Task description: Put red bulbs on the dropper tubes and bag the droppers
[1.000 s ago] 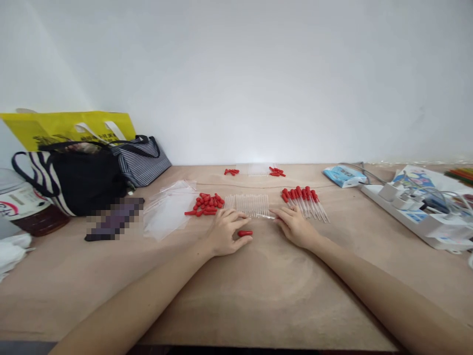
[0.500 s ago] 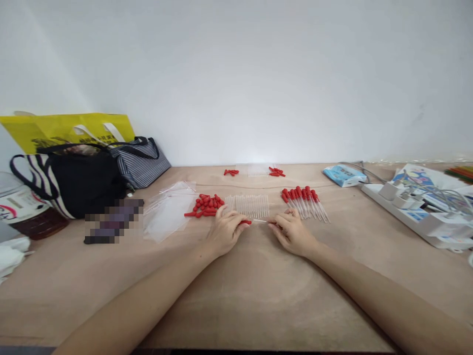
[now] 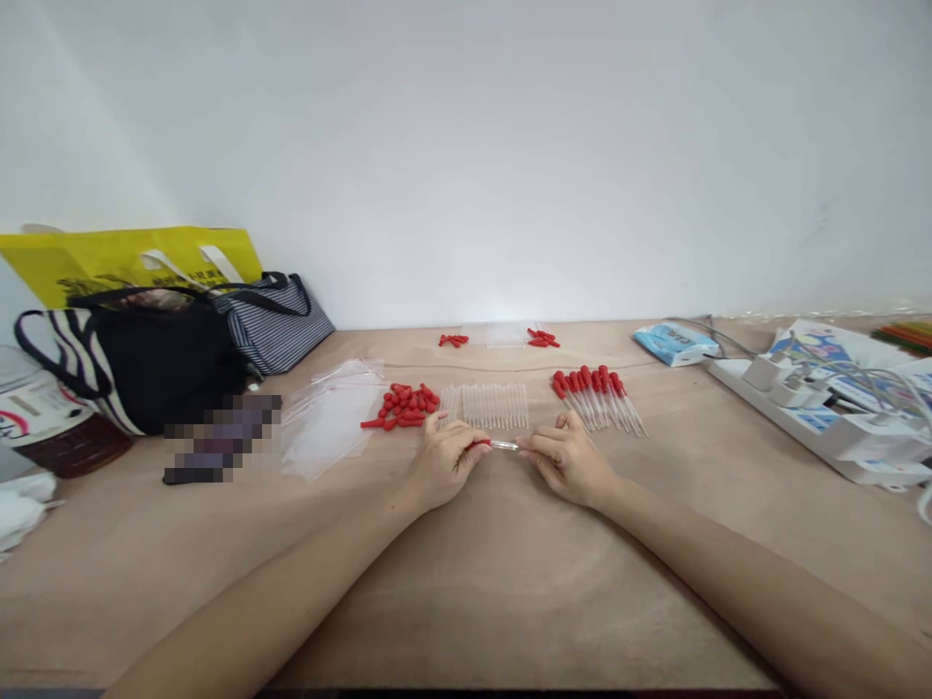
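Observation:
My left hand pinches a red rubber dropper bulb, mostly covered by its fingers. Closed on a clear glass dropper tube is my right hand. The tube's left end meets the bulb's mouth; how deep it sits in it I cannot tell. Just behind the hands lies a row of loose clear tubes. Loose red bulbs are heaped beyond my left hand. Past my right hand, several droppers with red bulbs fitted lie side by side.
Clear plastic bags lie left of the bulbs, near a blurred-out dark object. Black and striped bags stand at the back left. On the right are a blue packet and a white power strip with chargers. Small bagged droppers lie near the wall.
The gap between the tube and the bulb has closed: my right hand has moved left, and the tube's end now meets the bulb. The view has shifted slightly.

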Action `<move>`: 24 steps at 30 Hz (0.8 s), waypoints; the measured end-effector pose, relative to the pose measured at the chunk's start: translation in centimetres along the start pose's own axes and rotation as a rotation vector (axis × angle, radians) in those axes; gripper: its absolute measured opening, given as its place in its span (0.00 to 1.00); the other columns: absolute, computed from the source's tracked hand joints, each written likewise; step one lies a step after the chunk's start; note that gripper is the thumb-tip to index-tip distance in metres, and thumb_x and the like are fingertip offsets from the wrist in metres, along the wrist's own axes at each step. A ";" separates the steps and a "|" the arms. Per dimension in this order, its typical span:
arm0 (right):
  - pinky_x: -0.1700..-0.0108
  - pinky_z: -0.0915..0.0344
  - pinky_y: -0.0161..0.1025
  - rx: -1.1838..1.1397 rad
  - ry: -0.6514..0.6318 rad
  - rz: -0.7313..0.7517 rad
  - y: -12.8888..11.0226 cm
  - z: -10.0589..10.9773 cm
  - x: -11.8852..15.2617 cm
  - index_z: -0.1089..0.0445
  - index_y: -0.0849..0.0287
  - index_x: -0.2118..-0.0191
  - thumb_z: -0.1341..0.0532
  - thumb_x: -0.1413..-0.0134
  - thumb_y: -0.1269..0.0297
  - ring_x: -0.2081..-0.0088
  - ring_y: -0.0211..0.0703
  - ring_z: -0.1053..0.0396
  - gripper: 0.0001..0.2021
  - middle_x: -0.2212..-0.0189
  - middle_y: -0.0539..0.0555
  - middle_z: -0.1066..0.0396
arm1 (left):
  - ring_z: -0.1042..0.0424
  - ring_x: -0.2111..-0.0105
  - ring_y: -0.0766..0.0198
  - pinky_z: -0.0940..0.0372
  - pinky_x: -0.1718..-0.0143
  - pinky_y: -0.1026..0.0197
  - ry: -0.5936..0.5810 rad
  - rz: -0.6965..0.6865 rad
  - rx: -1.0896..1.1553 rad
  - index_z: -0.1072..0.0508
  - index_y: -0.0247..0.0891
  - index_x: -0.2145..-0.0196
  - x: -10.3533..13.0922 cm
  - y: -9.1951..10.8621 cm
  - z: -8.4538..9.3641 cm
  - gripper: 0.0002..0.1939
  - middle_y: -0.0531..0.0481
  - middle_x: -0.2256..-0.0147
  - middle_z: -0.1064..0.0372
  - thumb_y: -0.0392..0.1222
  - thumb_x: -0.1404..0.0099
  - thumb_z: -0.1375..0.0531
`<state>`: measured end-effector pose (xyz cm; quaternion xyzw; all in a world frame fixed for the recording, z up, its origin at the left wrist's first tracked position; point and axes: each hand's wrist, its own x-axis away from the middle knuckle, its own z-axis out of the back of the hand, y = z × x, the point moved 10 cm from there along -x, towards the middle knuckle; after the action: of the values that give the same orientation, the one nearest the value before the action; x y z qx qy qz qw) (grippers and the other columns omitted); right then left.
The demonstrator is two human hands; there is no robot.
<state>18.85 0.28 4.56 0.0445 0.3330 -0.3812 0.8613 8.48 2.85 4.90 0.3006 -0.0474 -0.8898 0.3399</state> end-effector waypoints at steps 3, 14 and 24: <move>0.64 0.56 0.38 0.038 0.002 0.037 -0.4 0.1 -0.1 0.31 0.59 0.67 0.50 0.45 0.70 0.76 0.33 0.42 0.10 0.77 0.49 0.32 | 0.32 0.69 0.66 0.58 0.49 0.51 -0.032 -0.014 -0.006 0.32 0.39 0.70 0.1 0.1 -0.3 0.10 0.55 0.72 0.28 0.40 0.36 0.50; 0.65 0.58 0.39 0.087 0.034 0.071 -1.3 0.3 0.0 0.31 0.60 0.71 0.49 0.49 0.74 0.77 0.33 0.45 0.10 0.77 0.49 0.32 | 0.32 0.69 0.66 0.57 0.50 0.51 -0.029 -0.088 -0.047 0.33 0.38 0.71 0.1 1.1 -0.5 0.09 0.54 0.73 0.30 0.40 0.37 0.50; 0.66 0.58 0.39 0.053 -0.021 0.002 -1.4 -0.6 -0.4 0.32 0.60 0.69 0.51 0.47 0.72 0.76 0.34 0.44 0.11 0.77 0.50 0.32 | 0.33 0.71 0.67 0.56 0.52 0.53 -0.029 -0.164 -0.058 0.34 0.37 0.73 0.1 2.2 -0.5 0.11 0.54 0.75 0.31 0.39 0.37 0.52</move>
<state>17.36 -0.29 4.59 0.0635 0.3138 -0.3895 0.8636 9.97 1.17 5.05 0.2805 -0.0018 -0.9200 0.2738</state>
